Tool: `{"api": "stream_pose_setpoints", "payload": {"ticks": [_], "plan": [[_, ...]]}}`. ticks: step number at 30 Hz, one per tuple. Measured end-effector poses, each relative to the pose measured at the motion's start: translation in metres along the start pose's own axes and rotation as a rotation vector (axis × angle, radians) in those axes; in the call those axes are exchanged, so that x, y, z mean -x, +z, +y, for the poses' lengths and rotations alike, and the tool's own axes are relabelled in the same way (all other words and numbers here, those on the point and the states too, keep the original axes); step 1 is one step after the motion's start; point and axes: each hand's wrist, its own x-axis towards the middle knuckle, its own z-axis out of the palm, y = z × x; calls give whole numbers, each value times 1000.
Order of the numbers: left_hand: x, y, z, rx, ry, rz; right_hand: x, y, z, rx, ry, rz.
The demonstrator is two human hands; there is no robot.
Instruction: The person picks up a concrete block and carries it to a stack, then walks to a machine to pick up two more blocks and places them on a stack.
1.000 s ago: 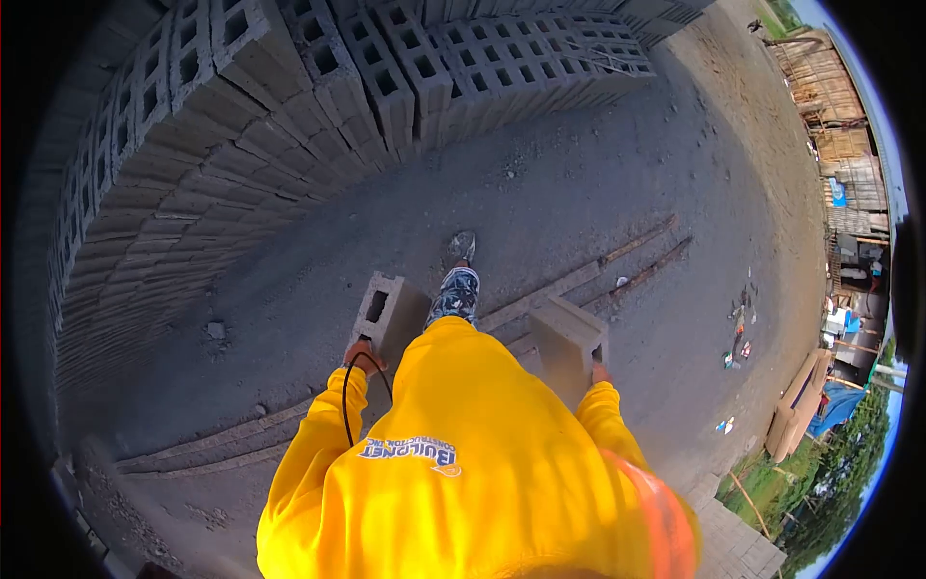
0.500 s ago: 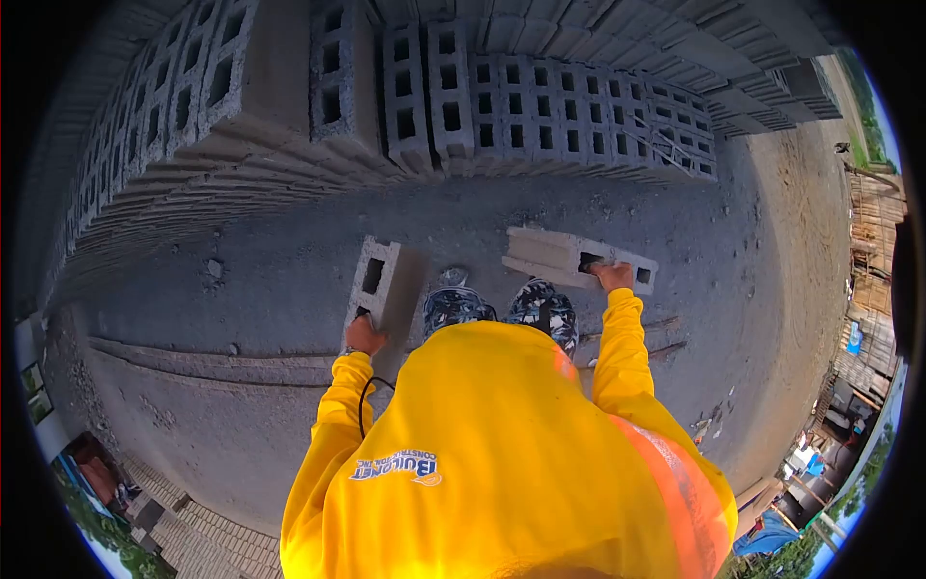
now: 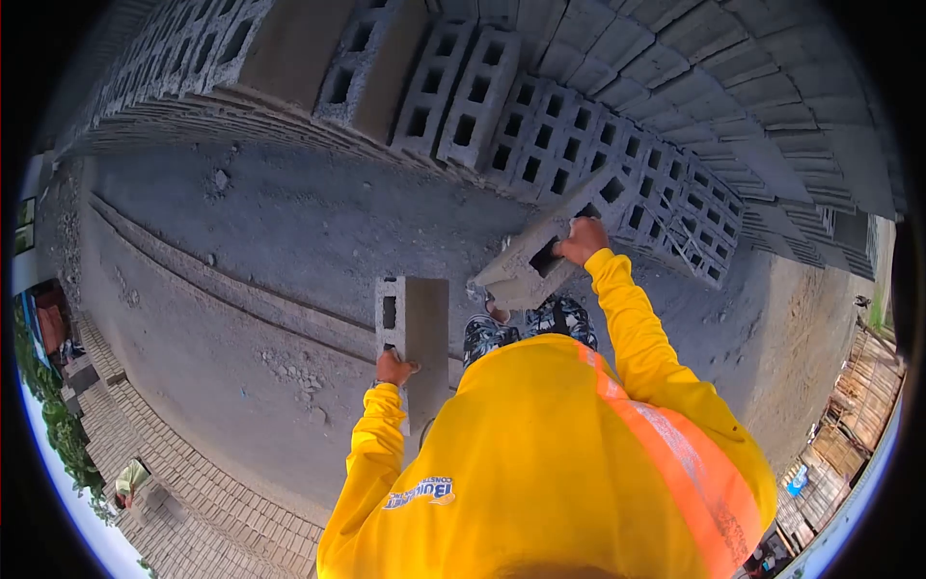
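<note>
My left hand grips a hollow concrete block by the web between its holes, fingers curled inside. That block hangs upright beside my left leg, its holed face turned left. My right hand is closed on the web of a second hollow concrete block, which slants in front of my legs. Its upper end overlaps the stacked blocks in this view. The fingertips of both hands are hidden in the holes.
Tall stacks of concrete blocks run across the front, curving to the right. Rubble and a long low ridge mark the ground at left. More block stacks stand lower left, with a person bending among them.
Both blocks have been lifted. The right one has swung up and left towards the stacks, its far end raised. My body and view have turned, and the left block hangs closer to my leg.
</note>
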Motion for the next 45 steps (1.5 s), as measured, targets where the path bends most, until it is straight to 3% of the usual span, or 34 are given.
{"api": "stream_pose_setpoints", "payload": {"ticks": [4, 8, 11, 15, 18, 26, 32, 36, 39, 42, 45], "plan": [[42, 50, 12, 240, -164, -75, -23, -13, -22, 46, -74, -117], [85, 78, 27, 226, -309, -60, -53, -11, -27, 46, -233, -192], [114, 95, 36, 247, -399, -38, -84, -25, -41, 51, -240, -342], [126, 101, 47, 240, -411, 5, -132, -38, -50, 98, -329, -291], [123, 102, 49, 434, -496, -71, -163, -56, -57, 152, -315, -247], [84, 68, 108, 585, -357, 115, -256, -46, -62, 268, -415, 85], [49, 67, 114, 591, -253, 214, -298, -2, -56, 401, -478, 234], [37, 51, 130, 660, -202, 241, -304, -1, -50, 424, -522, 177], [35, 47, 129, 440, -245, 257, -305, -2, -53, 429, -520, 170], [39, 46, 131, 544, -160, 253, -309, -6, -53, 466, -510, 102], [46, 39, 132, 248, -288, 105, -307, -1, -53, 456, -510, 83]]}}
